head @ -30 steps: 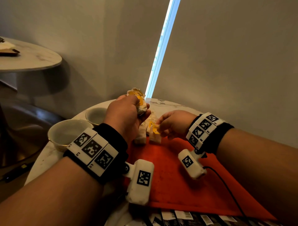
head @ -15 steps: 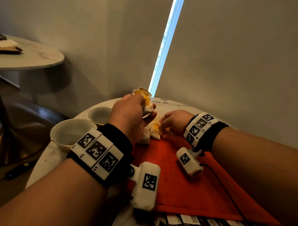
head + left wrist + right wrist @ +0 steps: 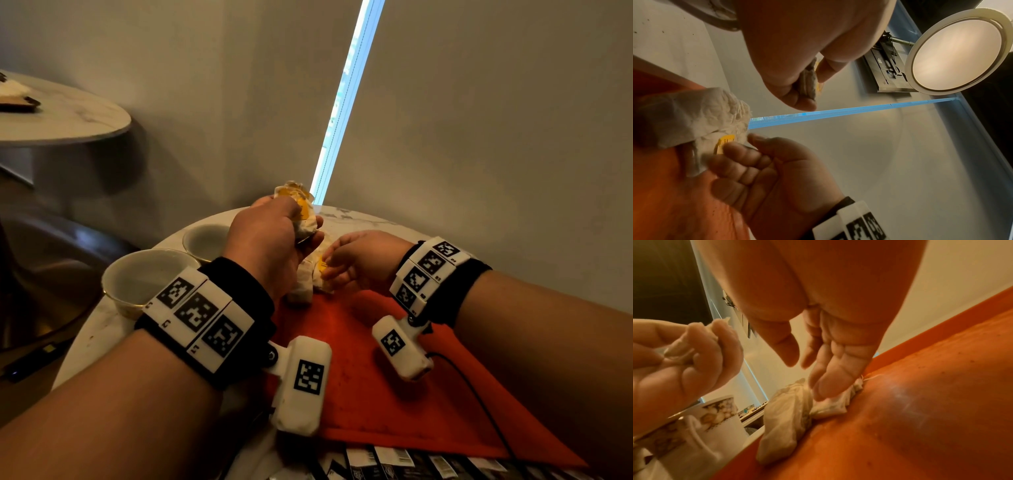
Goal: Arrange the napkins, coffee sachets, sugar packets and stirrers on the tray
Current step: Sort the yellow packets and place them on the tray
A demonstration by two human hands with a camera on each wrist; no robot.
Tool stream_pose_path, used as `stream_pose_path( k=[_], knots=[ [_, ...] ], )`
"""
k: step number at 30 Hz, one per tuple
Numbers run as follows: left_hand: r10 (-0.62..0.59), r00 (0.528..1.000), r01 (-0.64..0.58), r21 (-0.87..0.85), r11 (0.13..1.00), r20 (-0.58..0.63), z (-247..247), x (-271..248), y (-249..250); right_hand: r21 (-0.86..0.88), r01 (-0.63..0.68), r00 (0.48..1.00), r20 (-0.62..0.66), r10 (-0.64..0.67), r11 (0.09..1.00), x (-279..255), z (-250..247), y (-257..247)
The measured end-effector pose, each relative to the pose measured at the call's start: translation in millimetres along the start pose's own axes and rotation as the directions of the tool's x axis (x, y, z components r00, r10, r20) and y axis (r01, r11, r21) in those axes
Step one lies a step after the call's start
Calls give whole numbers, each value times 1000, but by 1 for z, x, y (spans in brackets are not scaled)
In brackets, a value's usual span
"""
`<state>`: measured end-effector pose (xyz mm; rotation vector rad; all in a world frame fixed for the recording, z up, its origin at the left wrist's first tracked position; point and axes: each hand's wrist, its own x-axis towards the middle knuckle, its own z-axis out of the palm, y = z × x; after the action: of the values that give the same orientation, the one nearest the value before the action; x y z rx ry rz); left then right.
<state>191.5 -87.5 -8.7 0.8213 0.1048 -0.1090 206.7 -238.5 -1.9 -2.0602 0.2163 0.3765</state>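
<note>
From the head camera, at 6 o'clock on a round marble table (image 3: 346, 219): a red tray (image 3: 376, 359). At 12 o'clock of the tray, raised above its far edge, the left hand (image 3: 270, 246), fingers clamped round a held bundle (image 3: 301, 212) of crumpled white packets with yellow marks. Just to its 4 o'clock, the right hand (image 3: 359, 260), lowered to a loose pile of packets (image 3: 318, 277) lying on the tray's far edge. Hands close together, not touching. At 9 o'clock of the tray, two pale cups (image 3: 144, 277), one behind the other. Along the near edge, at 6 o'clock, a row of dark sachets (image 3: 394, 462), partly cut off. Far off at 10 o'clock, a second round table (image 3: 68, 116).

From the left wrist camera: left hand at 12 o'clock, gripping the bundle edge-on. Right hand at 6 o'clock, forefinger and thumb tip at a yellow-marked packet of the pile; a pinch or a mere touch, impossible to tell. Round ceiling lamp (image 3: 957, 52) at 2 o'clock.

From the right wrist camera: right hand at 12 o'clock, fingers relaxed and spread, fingertips (image 3: 822, 389) resting on the pile. Left hand at 9 o'clock, fist tight on its packets. Flower-patterned cup at 7 o'clock, beside the tray.
</note>
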Motion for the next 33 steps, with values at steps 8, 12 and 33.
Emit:
stream_pose_path(
  k=[8, 12, 33],
  knots=[
    [7, 1000, -7, 9, 1000, -1, -1, 0, 0, -46, -10, 1000, 24, 11, 999, 2, 5, 2],
    [7, 1000, -7, -9, 1000, -6, 0, 0, 0, -29, 3, 995, -101, -6, 1000, 8, 0, 3],
    [45, 992, -55, 81, 995, 119, -5, 1, -7, 174, 329, 897, -366, -249, 928, 2, -8, -8]
  ],
)
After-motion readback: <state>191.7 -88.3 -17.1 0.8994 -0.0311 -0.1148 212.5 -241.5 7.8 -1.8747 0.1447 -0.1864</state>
